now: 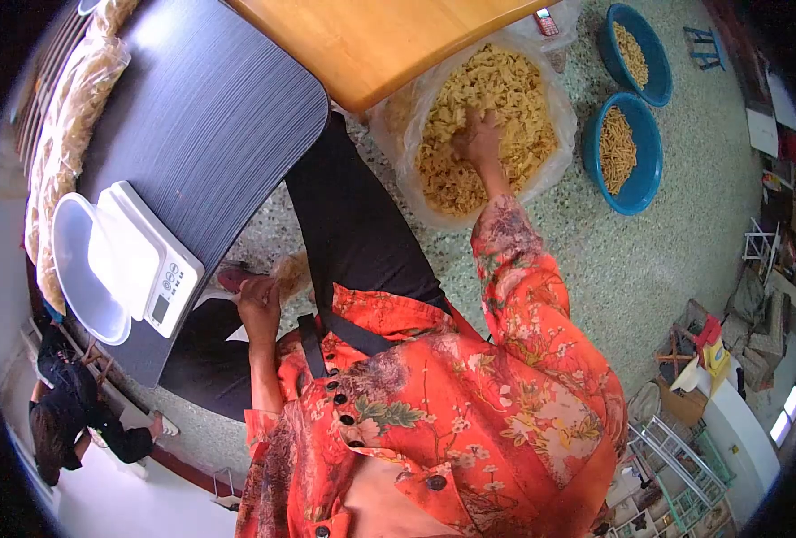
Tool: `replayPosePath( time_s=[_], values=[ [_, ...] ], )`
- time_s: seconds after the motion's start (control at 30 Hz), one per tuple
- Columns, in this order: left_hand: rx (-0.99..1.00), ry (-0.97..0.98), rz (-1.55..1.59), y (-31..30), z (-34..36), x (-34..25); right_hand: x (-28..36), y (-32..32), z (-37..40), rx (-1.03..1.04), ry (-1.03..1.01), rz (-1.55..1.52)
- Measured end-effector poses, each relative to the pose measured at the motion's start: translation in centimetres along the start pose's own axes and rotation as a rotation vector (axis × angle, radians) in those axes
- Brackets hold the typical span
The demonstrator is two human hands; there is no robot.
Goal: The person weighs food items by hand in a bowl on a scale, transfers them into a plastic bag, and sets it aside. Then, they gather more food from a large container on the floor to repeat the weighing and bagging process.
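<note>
My right hand [479, 142] reaches into a large clear plastic bag [555, 166] standing on the floor. Its fingers look spread and press into the yellow-brown snack pieces [492, 81] that fill the bag; the fingertips are partly hidden among them. My left hand [260, 308] is by my knee with its fingers curled. It appears to grip a small clear plastic bag [291, 272] with light-brown contents, partly hidden by the hand and my leg.
A dark table [200, 108] carries a white digital scale [151, 260], a white bowl [79, 278] and long bagged snacks [66, 143]. An orange-brown wooden table [389, 40] adjoins it. Blue basins [646, 170] of snack sticks stand right. Another person [66, 394] sits at lower left.
</note>
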State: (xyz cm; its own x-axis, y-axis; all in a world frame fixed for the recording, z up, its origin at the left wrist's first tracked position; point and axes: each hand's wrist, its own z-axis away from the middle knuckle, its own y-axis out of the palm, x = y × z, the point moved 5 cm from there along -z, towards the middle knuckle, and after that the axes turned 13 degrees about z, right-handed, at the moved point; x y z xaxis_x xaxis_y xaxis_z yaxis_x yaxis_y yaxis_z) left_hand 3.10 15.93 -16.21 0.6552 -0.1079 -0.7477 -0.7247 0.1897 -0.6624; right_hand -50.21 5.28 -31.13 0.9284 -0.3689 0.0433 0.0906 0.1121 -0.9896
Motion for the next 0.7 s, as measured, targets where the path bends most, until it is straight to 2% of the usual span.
replayPosePath(
  time_s=[0.03, 0.07, 0.13, 0.2, 0.27, 0.3, 0.4, 0.47, 0.5, 0.63, 0.7],
  values=[
    [0.000, 0.000, 0.001, -0.1, 0.0, -0.1, 0.8, 1.0, -0.3, 0.108, -0.018, 0.095],
    [0.013, -0.027, -0.002, -0.1, -0.1, -0.1, 1.1, 1.3, -0.1, 0.108, -0.018, 0.096],
    [0.030, -0.050, -0.006, 0.0, 0.1, 0.3, 2.2, 1.3, 1.2, 0.202, 0.003, -0.167],
    [0.030, -0.063, 0.037, 0.1, 0.2, 1.0, 4.3, 0.5, 3.1, 0.230, 0.017, -0.060],
    [0.037, -0.011, -0.012, 0.2, 0.0, 0.4, 5.3, 0.0, 3.9, 0.209, 0.140, 0.096],
    [0.037, 0.041, -0.059, 0.2, -0.1, 0.0, 5.4, -0.4, 3.7, 0.210, 0.138, 0.091],
    [-0.005, 0.002, 0.016, -0.1, 0.3, -0.2, 4.6, -1.3, 2.8, 0.170, 0.121, 0.085],
    [0.002, -0.012, 0.017, -0.3, 0.1, -0.4, 2.4, -0.3, 0.5, -0.008, -0.095, 0.024],
    [0.010, -0.026, 0.023, -0.2, -0.1, -0.5, 2.0, -0.6, -0.4, 0.083, -0.083, 0.020],
    [-0.021, -0.039, 0.036, -0.3, 0.0, -0.8, 2.1, -2.0, 0.0, 0.095, -0.087, 0.021],
    [-0.021, -0.025, 0.012, -0.3, -0.1, -0.9, 2.8, -2.2, 0.6, 0.038, -0.077, 0.043]
  ],
)
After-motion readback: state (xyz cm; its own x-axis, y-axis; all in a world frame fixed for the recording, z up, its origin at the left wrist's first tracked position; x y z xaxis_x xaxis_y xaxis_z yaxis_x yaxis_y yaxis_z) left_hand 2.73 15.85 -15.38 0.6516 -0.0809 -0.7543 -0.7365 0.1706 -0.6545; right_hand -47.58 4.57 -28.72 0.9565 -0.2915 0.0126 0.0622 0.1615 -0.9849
